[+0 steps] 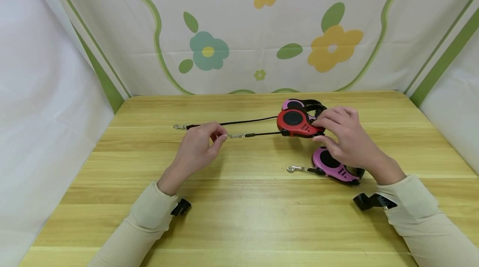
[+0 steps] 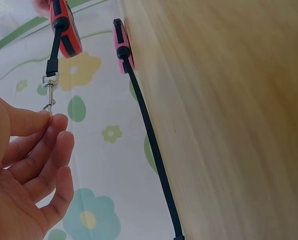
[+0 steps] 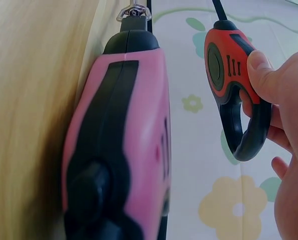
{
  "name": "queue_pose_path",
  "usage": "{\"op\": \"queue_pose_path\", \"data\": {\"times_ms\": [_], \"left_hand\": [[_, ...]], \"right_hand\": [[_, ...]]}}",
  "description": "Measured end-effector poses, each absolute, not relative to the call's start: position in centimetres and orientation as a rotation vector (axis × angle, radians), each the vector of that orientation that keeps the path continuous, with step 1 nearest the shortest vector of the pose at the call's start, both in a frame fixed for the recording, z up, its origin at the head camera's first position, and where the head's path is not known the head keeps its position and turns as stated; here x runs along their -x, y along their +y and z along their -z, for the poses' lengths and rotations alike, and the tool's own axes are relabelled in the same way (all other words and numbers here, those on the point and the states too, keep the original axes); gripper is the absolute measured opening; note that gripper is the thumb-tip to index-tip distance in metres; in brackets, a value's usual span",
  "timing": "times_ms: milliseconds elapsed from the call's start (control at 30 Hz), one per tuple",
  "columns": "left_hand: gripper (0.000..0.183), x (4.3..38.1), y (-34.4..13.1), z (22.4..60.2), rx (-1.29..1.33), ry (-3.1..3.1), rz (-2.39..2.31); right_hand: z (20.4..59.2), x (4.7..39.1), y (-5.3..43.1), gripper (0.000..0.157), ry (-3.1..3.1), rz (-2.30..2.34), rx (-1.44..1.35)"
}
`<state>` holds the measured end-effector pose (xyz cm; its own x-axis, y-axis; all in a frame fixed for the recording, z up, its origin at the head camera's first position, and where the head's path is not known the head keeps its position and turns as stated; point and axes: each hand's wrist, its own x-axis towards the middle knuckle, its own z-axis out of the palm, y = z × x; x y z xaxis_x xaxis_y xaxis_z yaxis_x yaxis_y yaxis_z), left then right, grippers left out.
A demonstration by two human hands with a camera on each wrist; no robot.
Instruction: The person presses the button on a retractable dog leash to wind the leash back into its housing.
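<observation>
My right hand (image 1: 346, 138) grips a red retractable dog leash (image 1: 292, 122) by its black handle, held above the table. Thumb and forefinger of my left hand (image 1: 200, 146) pinch the end of its metal snap hook (image 2: 49, 95). Between the two hands a short length of black cord (image 1: 267, 134) is drawn out. In the right wrist view, the red leash (image 3: 229, 62) hangs from the fingers with its loop handle downward. Nearer that camera lies a pink leash (image 3: 149, 110), also seen just below my right hand in the head view.
Behind the red leash lies a second pink leash (image 1: 287, 103), its black cord (image 1: 248, 121) pulled out leftward to a metal hook (image 1: 179, 127). The front pink leash's hook (image 1: 295, 169) points left. A flowered curtain (image 1: 239, 30) stands behind the wooden table (image 1: 239, 217).
</observation>
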<state>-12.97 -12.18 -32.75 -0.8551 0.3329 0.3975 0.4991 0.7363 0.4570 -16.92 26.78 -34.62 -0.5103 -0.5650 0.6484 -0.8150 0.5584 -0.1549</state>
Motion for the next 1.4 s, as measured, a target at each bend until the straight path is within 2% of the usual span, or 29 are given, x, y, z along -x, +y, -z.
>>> {"op": "queue_pose_path", "data": {"times_ms": [400,1400], "left_hand": [[0.006,12.7,-11.9,32.7,0.672,-2.641,0.811],[0.004,12.6,-11.1,32.9,0.714,-2.653,0.794]], "right_hand": [[34.3,16.8,26.2,0.057,-2.226,-0.631,-1.144],[34.5,15.8,24.5,0.059,-2.205,-0.628,-1.157]]}}
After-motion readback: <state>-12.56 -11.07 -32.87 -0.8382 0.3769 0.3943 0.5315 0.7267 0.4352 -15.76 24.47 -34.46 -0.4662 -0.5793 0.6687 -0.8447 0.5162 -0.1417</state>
